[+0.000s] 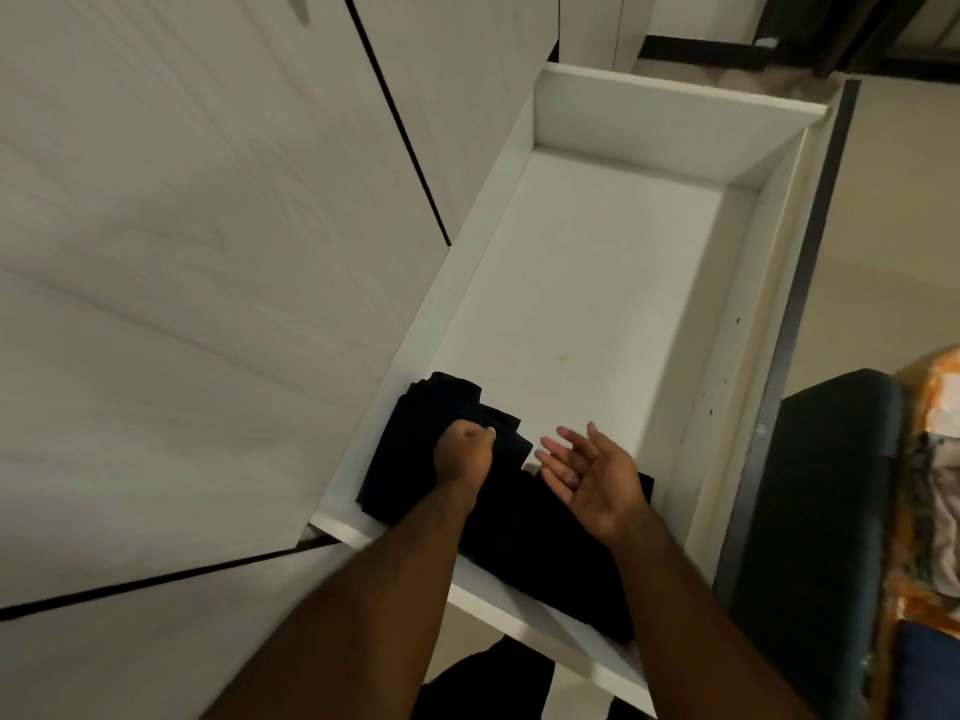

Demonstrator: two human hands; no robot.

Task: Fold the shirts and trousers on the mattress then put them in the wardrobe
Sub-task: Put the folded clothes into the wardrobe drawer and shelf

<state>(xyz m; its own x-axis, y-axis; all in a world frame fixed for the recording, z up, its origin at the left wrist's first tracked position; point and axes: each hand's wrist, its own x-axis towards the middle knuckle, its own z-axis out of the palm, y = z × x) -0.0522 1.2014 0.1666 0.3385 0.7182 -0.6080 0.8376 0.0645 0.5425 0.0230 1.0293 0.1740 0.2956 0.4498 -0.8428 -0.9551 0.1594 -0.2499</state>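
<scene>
Head camera. TECH 1: Identify the step in hand.

TECH 2: Stowing. A folded dark garment [498,537] lies inside the open drawer [639,111] of the wardrobe [208,252], at the near left end, against the near wall. Whether it is a shirt or trousers cannot be told; the cloth is too dark.

TECH 1: Report the left hand.

TECH 2: The left hand [464,456] rests on the far left part of the garment. Its fingers are curled, and thumb and fingers pinch a fold of the cloth.

TECH 1: Report the right hand.

TECH 2: The right hand [589,478] is spread, fingers straight and apart, palm turned toward the left hand. It holds nothing. It sits over the right part of the garment; whether it touches the cloth cannot be told. A ring [574,480] shows on one finger.

TECH 1: State what the next move calls for.

TECH 2: Judgement only. Let go of the pinched fold, press the stack flat so no edge rides up over the drawer wall, then withdraw both hands. Folding appears complete for this piece. Any clothes left on the mattress are out of view, so the remaining share of the task cannot be gauged.
</scene>
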